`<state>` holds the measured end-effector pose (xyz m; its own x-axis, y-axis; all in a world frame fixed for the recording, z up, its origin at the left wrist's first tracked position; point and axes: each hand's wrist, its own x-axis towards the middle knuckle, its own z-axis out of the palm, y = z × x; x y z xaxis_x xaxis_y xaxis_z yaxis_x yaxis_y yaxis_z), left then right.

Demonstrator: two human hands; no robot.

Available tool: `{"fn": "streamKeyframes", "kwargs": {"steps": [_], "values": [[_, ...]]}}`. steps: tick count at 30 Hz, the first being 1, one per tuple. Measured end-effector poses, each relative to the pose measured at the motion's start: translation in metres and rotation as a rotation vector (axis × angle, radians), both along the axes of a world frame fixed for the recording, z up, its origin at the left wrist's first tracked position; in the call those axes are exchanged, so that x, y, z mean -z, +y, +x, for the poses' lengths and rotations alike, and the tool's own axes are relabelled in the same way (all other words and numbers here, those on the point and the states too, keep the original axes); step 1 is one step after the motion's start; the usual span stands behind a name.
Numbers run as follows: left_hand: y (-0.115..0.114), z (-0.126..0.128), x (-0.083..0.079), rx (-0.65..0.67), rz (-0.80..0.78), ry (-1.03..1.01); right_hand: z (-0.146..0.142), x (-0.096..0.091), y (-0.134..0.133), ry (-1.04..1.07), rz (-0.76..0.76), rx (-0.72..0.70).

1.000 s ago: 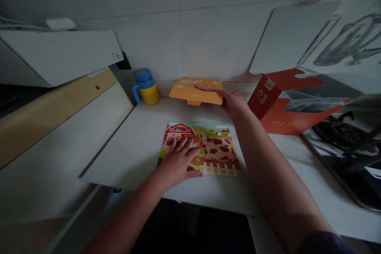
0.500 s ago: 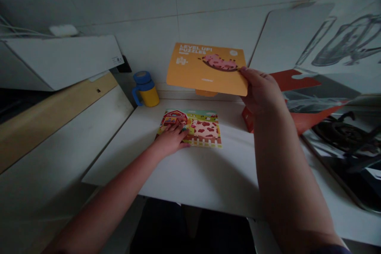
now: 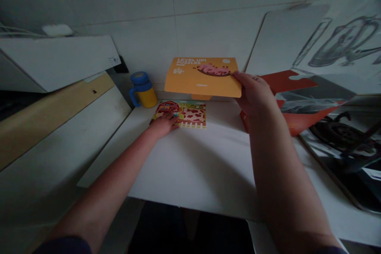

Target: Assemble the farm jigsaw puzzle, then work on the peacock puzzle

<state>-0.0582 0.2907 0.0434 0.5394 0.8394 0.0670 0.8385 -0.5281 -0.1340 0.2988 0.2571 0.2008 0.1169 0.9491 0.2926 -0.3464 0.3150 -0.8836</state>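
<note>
My right hand (image 3: 253,90) pinches the right edge of an orange puzzle envelope (image 3: 190,77), printed "LEVEL UP! PUZZLES" with a pink spotted pig. It is held tilted in the air, and a small orange flap shows beneath its lower edge. On the white table (image 3: 190,162), my left hand (image 3: 163,124) lies flat with fingers stretched over the left part of a farm picture puzzle (image 3: 195,116). The picture has a red barn, a spotted cow and a white fence; my fingers cover some of it.
A blue and yellow mug (image 3: 144,90) stands by the wall at the back left. To the right sits an open red box (image 3: 293,121) with clear plastic inside, beside a black stove (image 3: 345,139). A white carton (image 3: 65,61) rests on boards at the left.
My left hand and the farm picture have slid back toward the wall and slightly left. The envelope in my right hand has come down a little and tilted flatter.
</note>
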Motion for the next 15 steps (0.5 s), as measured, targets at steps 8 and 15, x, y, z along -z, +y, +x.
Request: {"fn": "streamKeyframes", "kwargs": {"steps": [8, 15], "values": [[-0.005, 0.005, -0.001, -0.088, -0.024, -0.031, -0.021, 0.043, 0.029, 0.103, -0.230, -0.106], [-0.022, 0.020, -0.006, -0.075, 0.009, -0.129, -0.042, 0.099, 0.048, -0.060, -0.448, 0.009]]}}
